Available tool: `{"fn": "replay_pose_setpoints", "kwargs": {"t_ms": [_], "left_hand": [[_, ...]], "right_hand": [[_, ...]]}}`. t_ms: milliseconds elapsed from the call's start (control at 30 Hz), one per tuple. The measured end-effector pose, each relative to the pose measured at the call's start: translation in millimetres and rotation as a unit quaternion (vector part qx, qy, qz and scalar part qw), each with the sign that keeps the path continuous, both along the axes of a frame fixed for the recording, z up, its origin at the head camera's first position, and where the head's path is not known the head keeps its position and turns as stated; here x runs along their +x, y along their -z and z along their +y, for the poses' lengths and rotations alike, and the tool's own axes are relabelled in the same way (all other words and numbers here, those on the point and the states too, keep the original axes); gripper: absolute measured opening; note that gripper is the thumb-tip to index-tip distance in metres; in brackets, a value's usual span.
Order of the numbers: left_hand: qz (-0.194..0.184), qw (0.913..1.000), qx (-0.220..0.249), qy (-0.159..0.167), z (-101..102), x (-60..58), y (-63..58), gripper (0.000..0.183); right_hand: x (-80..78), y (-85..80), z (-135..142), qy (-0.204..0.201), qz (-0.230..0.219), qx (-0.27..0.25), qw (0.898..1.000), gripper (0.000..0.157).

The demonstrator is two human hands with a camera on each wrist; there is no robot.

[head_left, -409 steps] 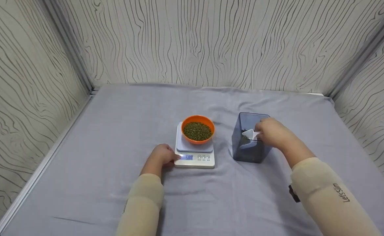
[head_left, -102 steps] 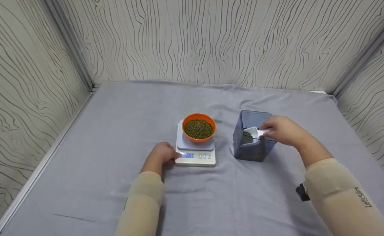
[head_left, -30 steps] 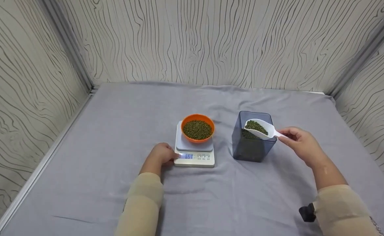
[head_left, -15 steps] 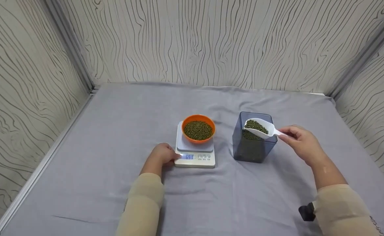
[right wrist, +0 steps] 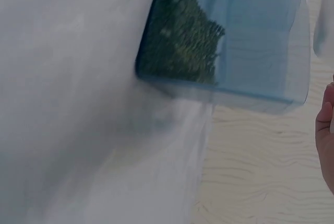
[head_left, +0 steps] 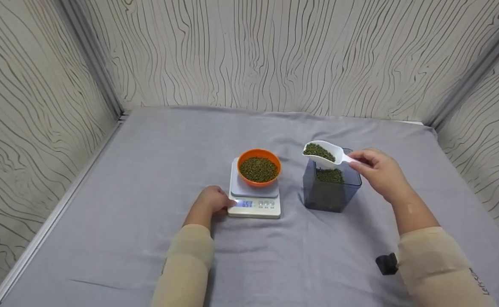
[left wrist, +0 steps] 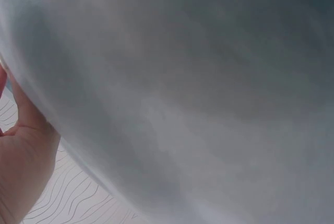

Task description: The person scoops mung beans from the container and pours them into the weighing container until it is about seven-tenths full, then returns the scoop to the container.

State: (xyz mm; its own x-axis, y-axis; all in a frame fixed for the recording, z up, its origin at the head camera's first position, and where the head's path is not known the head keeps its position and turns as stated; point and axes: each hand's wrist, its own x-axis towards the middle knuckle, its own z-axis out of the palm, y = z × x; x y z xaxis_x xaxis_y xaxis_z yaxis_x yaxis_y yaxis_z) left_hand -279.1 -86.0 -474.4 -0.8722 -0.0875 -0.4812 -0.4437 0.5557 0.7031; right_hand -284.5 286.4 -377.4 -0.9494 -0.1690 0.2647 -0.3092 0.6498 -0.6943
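Observation:
In the head view my right hand pinches the handle of a white scoop heaped with small green mung beans. The scoop is above the far left part of a tall, clear blue-grey container, which has more mung beans inside. In the right wrist view, only part of the hand and a bit of the scoop show at the right edge. My left hand grips the left front corner of a white kitchen scale, thumb beside the lit display. An orange bowl of mung beans stands on its platform.
A grey cloth covers the table, with wrinkles near the container. Pale wood-grain panels stand behind and on both sides. The left wrist view is mostly filled by blurred cloth.
Earlier the scoop was down inside the container; it came up full of mung beans. In the last half second my right hand has raised it and moved it left. The left hand stays put.

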Motion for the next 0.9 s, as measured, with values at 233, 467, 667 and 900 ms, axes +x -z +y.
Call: {"fn": "replay_pose_setpoints", "kwargs": {"t_ms": [233, 467, 667, 900], "left_hand": [[-0.009, 0.9999, 0.001, -0.007, -1.1, -1.1, -0.5, 0.022], [-0.009, 0.9999, -0.010, -0.009, -0.7, -2.0, 0.5, 0.023], [-0.016, 0.9997, -0.002, -0.018, 0.0, -2.4, 1.8, 0.022], [-0.024, 0.9995, 0.009, -0.017, -0.1, -3.2, 0.4, 0.021]], "right_hand": [[-3.9, -9.5, -38.2, -0.025, -0.026, 0.016, 0.999, 0.022], [-9.0, -9.7, -71.2, -0.046, -0.004, 0.050, 0.998, 0.016], [-11.8, -6.7, -90.2, -0.054, -0.005, 0.066, 0.996, 0.015], [-13.9, -10.7, -109.0, -0.068, 0.034, 0.130, 0.989, 0.014]]}}
